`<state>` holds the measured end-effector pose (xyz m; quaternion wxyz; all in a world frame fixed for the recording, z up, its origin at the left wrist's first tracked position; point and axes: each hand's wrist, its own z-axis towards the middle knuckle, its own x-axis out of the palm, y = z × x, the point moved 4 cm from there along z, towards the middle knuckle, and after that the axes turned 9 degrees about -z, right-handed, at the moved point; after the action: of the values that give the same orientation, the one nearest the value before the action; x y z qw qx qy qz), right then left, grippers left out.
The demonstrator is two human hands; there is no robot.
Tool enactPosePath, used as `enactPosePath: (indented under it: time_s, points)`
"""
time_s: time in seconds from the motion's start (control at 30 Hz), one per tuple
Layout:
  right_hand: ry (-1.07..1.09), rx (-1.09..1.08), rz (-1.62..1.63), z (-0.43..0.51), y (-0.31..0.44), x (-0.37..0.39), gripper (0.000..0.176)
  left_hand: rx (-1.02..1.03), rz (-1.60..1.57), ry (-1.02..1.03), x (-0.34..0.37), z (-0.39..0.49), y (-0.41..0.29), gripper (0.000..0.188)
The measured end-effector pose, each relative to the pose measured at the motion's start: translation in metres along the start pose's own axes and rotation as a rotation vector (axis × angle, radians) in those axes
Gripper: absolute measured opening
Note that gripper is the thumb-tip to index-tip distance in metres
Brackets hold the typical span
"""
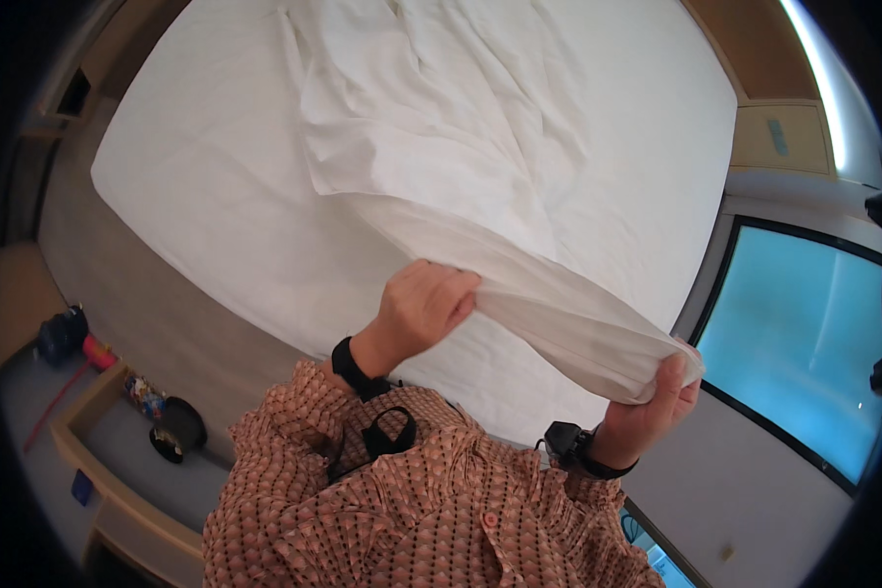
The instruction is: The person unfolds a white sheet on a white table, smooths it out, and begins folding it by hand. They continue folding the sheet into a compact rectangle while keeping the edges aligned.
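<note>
A white cloth cover [448,162], probably a duvet cover, lies in loose folds over the bed [198,184], which has a white fitted sheet. Its near edge is lifted, and two layers part there to show the inside. My left hand [430,305], wearing a black wristband, is closed on this edge near its middle. At the right-hand corner, my right hand [654,400] pinches the cloth with the thumb on top. A black device is strapped to my right wrist. Between my hands the edge is stretched out above the sheet.
To the right are a black-framed blue panel [794,345] and a wooden cabinet [779,140]. A wooden-edged furniture piece [77,441], a dark round bin [178,430], a dark blue bag-like object [62,336] and a red item [100,353] are at the lower left.
</note>
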<state>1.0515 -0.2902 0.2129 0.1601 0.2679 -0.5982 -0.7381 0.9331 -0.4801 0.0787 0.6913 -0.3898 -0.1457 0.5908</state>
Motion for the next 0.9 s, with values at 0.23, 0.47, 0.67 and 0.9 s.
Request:
enactPosePath:
  time_s: [0.23, 0.47, 0.67, 0.9]
  points:
    - [-0.131, -0.001, -0.013, 0.001, -0.005, -0.017, 0.020, -0.187, 0.302, -0.102, -0.011, -0.038, 0.086, 0.026]
    - [-0.110, -0.050, -0.006, 0.008, -0.019, -0.044, 0.020, -0.303, 0.313, 0.104, -0.022, -0.085, 0.153, 0.013]
    - [-0.179, -0.065, -0.021, 0.017, -0.044, -0.086, 0.020, -0.114, 0.360, -0.058, -0.134, -0.066, 0.077, 0.011]
    - [-0.136, -0.108, -0.074, 0.012, -0.074, -0.117, 0.019, 0.620, 0.464, -0.252, -0.209, -0.052, -0.135, 0.038]
